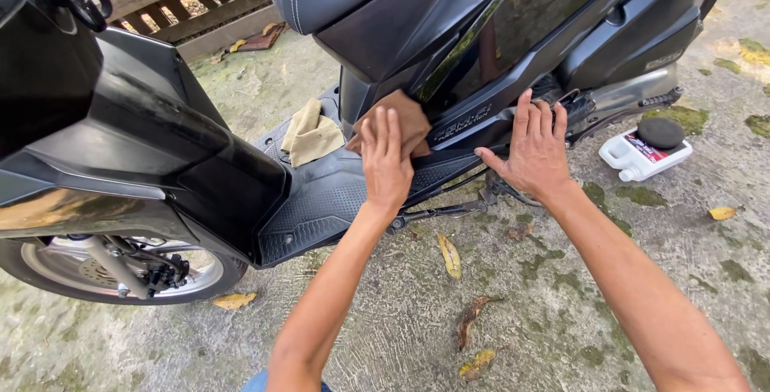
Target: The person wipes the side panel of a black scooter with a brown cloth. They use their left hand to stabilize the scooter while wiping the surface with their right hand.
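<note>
Sunlit, mossy concrete ground strewn with dry leaves, wooden slats behind.

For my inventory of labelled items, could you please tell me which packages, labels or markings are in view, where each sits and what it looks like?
Bottle: lying flat on the concrete right of the scooter, white and squarish, with a red and dark label.
Round pad: resting on top of the bottle, a dark dome.
Lettering on the scooter panel: pale raised characters on black plastic, between the left hand and right hand.
</note>
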